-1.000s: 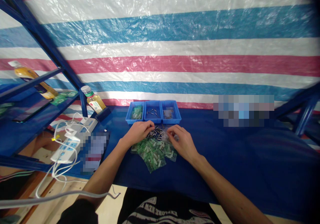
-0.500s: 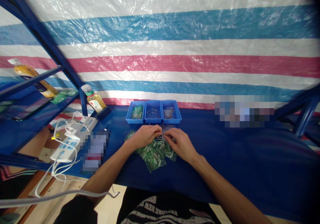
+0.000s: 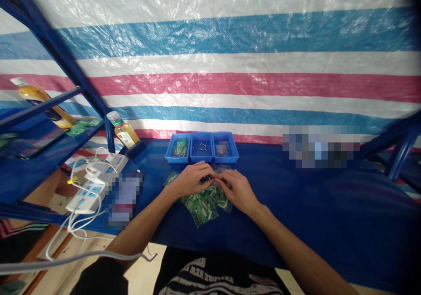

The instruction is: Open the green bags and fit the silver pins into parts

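My left hand (image 3: 194, 179) is closed, its fingers curled around small dark metal screws (image 3: 206, 178) that show partly under the fingertips. My right hand (image 3: 237, 189) pinches thumb and forefinger together right beside the left fingertips; whatever lies in that pinch is too small to make out. Below both hands spreads a pile of green-tinted plastic packets (image 3: 204, 205) holding small pale and metal parts. Just beyond the fingers, some clear packets (image 3: 221, 168) lie on the blue table (image 3: 296, 211).
Behind the hands stand three blue bins: the left bin (image 3: 168, 154) with green packets, the middle bin (image 3: 201, 158) with loose screws, the right bin (image 3: 226, 159) with clear packets. To the left are a power strip (image 3: 82, 198) with white cables and a drink bottle (image 3: 123, 130). Another person's arm (image 3: 42, 185) shows at far left.
My left fingers have curled further over the screws, which now show as a darker cluster in the hand. The right hand has shifted only slightly; the packets and bins stay put.
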Demonstrator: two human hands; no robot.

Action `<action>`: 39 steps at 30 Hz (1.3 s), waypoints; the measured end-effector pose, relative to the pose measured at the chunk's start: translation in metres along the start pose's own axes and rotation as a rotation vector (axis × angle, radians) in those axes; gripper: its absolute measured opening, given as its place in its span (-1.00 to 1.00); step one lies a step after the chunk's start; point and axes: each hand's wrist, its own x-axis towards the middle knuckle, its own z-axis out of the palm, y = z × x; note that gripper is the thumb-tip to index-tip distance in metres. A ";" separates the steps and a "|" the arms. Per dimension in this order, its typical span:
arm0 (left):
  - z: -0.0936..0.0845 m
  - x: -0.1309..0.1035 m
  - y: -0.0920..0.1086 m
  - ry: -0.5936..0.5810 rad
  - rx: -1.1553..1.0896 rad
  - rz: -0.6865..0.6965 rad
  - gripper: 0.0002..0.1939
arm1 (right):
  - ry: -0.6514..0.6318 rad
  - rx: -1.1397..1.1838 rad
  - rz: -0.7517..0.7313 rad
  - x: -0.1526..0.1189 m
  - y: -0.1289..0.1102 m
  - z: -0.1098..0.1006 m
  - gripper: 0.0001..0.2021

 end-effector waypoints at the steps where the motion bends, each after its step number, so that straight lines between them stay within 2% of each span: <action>1: 0.000 0.000 0.000 -0.007 0.006 -0.002 -0.83 | -0.001 0.004 -0.007 0.000 0.000 0.000 -0.82; 13: 0.001 -0.002 -0.001 -0.025 -0.057 -0.010 -0.85 | -0.027 0.000 -0.008 0.001 -0.002 0.000 -0.95; 26: 0.002 -0.002 -0.001 0.064 -0.174 -0.019 -0.76 | -0.020 -0.014 0.009 0.001 0.001 0.000 -0.89; 39: 0.004 -0.004 -0.007 0.057 -0.066 -0.035 -0.76 | 0.023 0.018 0.050 0.000 -0.002 -0.002 -0.92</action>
